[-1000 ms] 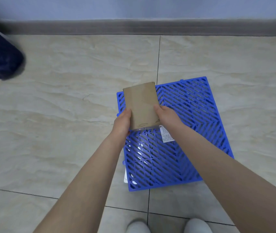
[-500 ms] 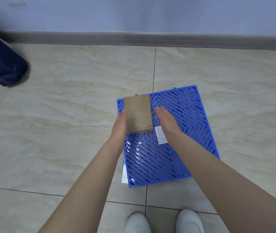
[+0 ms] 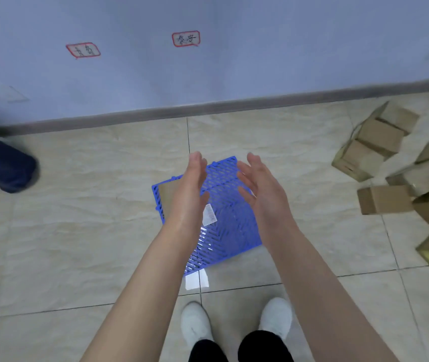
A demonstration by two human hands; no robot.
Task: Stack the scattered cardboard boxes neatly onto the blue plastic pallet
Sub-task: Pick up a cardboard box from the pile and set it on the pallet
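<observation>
Head view. Pallet (image 3: 230, 231): blue, laid flat on the floor (image 3: 77, 231), set askew to the wall (image 3: 260, 61), its far-right corner turned toward it. Box (image 3: 166, 197): one, seated on the pallet's far-left corner, largely hidden behind the left hand (image 3: 190, 190); its long axis could not be told. Left hand and right hand (image 3: 260, 190): both held above the pallet, fingers straight and loosely spread, palms faced toward each other, nothing held. Loose boxes (image 3: 383, 199): heaped on the floor at right, well apart from the pallet, variously tilted.

A box (image 3: 166, 195) sits on the far left corner of the pallet (image 3: 227, 231); loose boxes (image 3: 383, 199) lie well apart to its right.
</observation>
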